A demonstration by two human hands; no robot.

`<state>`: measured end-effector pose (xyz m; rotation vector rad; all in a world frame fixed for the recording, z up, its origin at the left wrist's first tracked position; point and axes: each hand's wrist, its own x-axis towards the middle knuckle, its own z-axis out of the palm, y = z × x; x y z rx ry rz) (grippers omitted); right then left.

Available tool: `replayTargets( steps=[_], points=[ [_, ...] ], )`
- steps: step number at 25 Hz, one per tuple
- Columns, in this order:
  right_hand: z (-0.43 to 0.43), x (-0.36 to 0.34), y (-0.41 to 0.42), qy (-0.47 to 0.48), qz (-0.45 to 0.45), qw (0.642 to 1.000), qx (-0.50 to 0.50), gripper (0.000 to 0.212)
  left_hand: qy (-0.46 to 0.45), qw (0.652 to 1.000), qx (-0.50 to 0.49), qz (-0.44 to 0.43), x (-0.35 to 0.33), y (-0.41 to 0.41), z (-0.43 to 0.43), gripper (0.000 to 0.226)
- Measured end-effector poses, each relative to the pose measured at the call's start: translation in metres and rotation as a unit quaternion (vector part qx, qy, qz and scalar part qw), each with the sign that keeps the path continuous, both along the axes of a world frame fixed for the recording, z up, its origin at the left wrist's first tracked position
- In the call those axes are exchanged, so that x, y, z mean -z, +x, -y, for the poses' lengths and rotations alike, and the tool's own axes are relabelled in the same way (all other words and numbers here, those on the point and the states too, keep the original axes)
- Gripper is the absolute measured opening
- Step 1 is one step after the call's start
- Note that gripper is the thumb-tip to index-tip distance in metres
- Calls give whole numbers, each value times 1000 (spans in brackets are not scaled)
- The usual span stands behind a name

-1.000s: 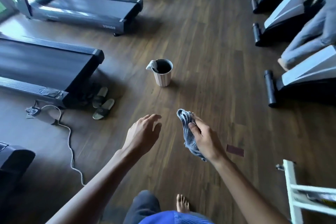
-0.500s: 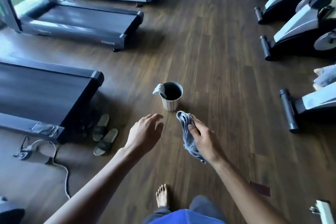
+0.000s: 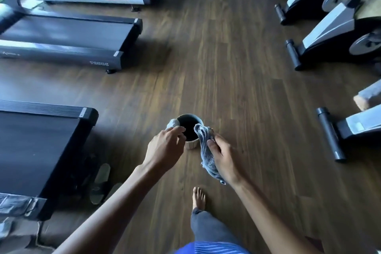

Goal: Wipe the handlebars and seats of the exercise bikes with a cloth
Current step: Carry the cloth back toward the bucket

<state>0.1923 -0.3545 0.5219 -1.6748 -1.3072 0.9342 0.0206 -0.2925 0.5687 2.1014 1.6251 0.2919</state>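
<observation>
My right hand (image 3: 223, 158) grips a grey-blue cloth (image 3: 206, 146) that hangs down from it, its top edge over the rim of a small striped bucket (image 3: 190, 144) on the wooden floor. My left hand (image 3: 166, 147) reaches over the bucket's left rim, fingers loosely curled, close to a pale cloth (image 3: 173, 123) draped on that rim; contact is unclear. Exercise bikes (image 3: 338, 27) stand in a row along the right side; only their bases and flywheels show, handlebars and seats are out of view.
Treadmills (image 3: 68, 33) line the left side, the nearest one (image 3: 37, 146) close to my left arm. A pair of sandals (image 3: 101, 179) lies by it. Another person's foot (image 3: 360, 102) rests on a bike at the right. My bare foot (image 3: 199, 197) steps forward.
I have walked forward to the bucket. Both hands, which were short of it, now hover over its rim, the cloth still in my right hand.
</observation>
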Motion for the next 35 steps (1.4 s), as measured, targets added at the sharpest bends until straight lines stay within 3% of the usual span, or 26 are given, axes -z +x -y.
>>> replayTargets(
  steps=[8,19,25,35],
  points=[
    [-142,25,6,-30,-2,999,18,38,-43,999,21,-13,18,4,-144,33],
    [-250,84,-16,-49,22,992,114,42,-70,989,129,-29,91,-4,-285,37],
    [-274,184,1,-83,11,991,104,42,-96,989,113,-26,192,3,-301,34],
    [-282,414,4,-190,80,978,32,40,-178,972,115,-104,434,-4,-301,40]
  ],
)
